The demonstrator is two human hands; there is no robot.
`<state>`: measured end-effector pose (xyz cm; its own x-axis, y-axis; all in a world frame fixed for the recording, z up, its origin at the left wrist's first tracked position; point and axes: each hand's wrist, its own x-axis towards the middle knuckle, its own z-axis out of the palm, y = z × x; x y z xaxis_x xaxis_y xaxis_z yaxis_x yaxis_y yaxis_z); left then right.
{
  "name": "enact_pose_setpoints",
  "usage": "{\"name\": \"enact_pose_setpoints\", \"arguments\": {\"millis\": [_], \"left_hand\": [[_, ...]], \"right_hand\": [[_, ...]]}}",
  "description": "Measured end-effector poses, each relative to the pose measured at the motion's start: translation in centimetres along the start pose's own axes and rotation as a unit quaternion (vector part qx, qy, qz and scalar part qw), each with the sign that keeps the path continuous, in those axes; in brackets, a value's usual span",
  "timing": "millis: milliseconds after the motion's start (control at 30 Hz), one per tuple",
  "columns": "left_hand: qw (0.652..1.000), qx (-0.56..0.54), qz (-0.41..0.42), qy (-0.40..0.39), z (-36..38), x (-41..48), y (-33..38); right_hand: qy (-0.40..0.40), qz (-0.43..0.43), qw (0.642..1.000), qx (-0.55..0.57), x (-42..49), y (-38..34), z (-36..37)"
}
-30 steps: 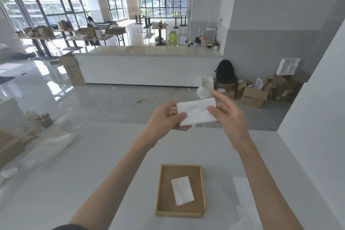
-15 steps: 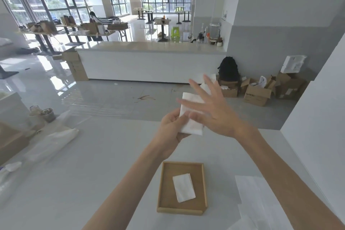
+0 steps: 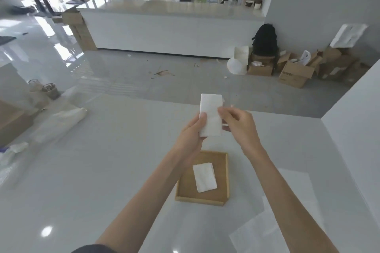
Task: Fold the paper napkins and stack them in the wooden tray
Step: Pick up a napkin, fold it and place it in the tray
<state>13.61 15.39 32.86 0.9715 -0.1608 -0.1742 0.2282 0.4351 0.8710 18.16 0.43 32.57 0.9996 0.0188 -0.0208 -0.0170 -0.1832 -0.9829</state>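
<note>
I hold a folded white paper napkin [image 3: 210,116] upright in the air above the white table. My left hand [image 3: 192,135] grips its lower left edge with the thumb on the front. My right hand [image 3: 238,124] pinches its right edge with the fingertips. Below my hands a square wooden tray [image 3: 223,199] rests on the table. One folded napkin [image 3: 204,176] lies flat inside it, slightly tilted.
Unfolded flat napkins [image 3: 273,226] lie on the table to the right of the tray. A crumpled plastic bag [image 3: 59,121] and cups [image 3: 50,90] sit at the table's left. A white wall [image 3: 353,139] borders the table on the right.
The napkin has gone from wide and level to a narrower upright fold. My right hand, spread flat over it half a second ago, now pinches its right edge. My view has tipped downward.
</note>
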Motion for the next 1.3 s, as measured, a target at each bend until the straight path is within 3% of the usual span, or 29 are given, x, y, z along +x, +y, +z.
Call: {"name": "enact_pose_setpoints", "arguments": {"millis": [133,233,367,533,833,1033,1300], "left_hand": [[0.996,0.031,-0.064,0.052,-3.0,3.0,-4.8],[0.982,0.105,-0.114,0.112,-5.9,4.7,-9.7],[0.946,0.197,-0.188,0.177,-9.5,5.0,-17.2],[0.886,0.326,-0.249,0.216,-12.1,6.0,-23.6],[0.824,0.465,-0.239,0.217,-14.2,8.1,-27.3],[0.816,0.481,-0.226,0.226,-14.5,7.8,-28.4],[0.804,0.516,-0.222,0.197,-14.1,8.9,-28.9]], "right_hand": [[-0.008,0.081,0.994,0.078,1.0,5.5,1.3],[-0.033,0.134,0.990,0.040,1.2,10.7,1.8],[-0.046,0.234,0.971,0.015,0.5,19.5,3.1],[-0.144,0.319,0.935,-0.051,0.3,27.5,4.4],[-0.065,0.246,0.938,-0.235,0.8,32.6,6.8],[0.007,0.191,0.931,-0.312,-1.1,32.6,7.5],[0.029,0.243,0.927,-0.283,-2.0,33.0,7.9]]}}
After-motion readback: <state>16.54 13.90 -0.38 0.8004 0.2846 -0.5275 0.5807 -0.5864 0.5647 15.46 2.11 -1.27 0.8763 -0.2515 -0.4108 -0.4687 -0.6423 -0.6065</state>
